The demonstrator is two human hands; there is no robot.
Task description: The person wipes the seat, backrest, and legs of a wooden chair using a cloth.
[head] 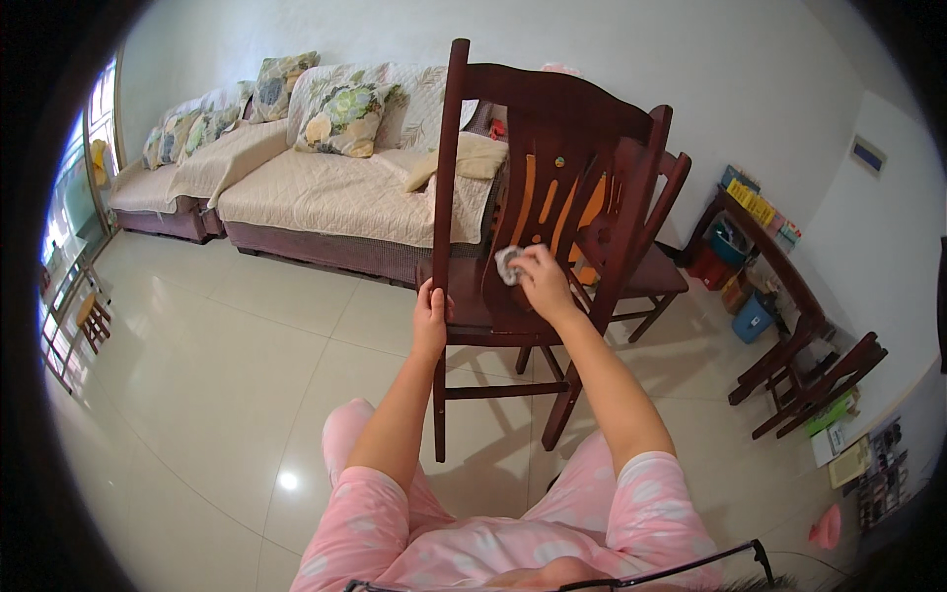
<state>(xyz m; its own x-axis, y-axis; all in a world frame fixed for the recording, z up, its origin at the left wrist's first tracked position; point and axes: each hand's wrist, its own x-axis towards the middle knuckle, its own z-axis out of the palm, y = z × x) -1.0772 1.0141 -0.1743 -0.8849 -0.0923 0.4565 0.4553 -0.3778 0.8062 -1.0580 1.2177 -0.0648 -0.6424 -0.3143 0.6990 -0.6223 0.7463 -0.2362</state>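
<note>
Before me stands a dark red wooden chair (558, 96), its slatted backrest turned towards me. My left hand (431, 314) grips the chair's left rear post just about seat height, fingers wrapped round the wood. Pinched in my right hand (544, 281) is a crumpled grey-white cloth (509, 265), which lies against the lower part of the curved back splat (510, 300). Long cut-out slots run up the splat above the cloth. Part of the wooden seat (466, 314) shows behind the post; the rest is hidden by the splat and my right arm.
A second dark chair (658, 274) stands close behind on the right. Beyond lies a sofa (333, 192) with quilted covers and cushions. At right are a dark wooden table (773, 255), a blue bin (753, 318) and another chair (821, 385). A small stool (93, 314) is far left on the tiled floor (222, 385).
</note>
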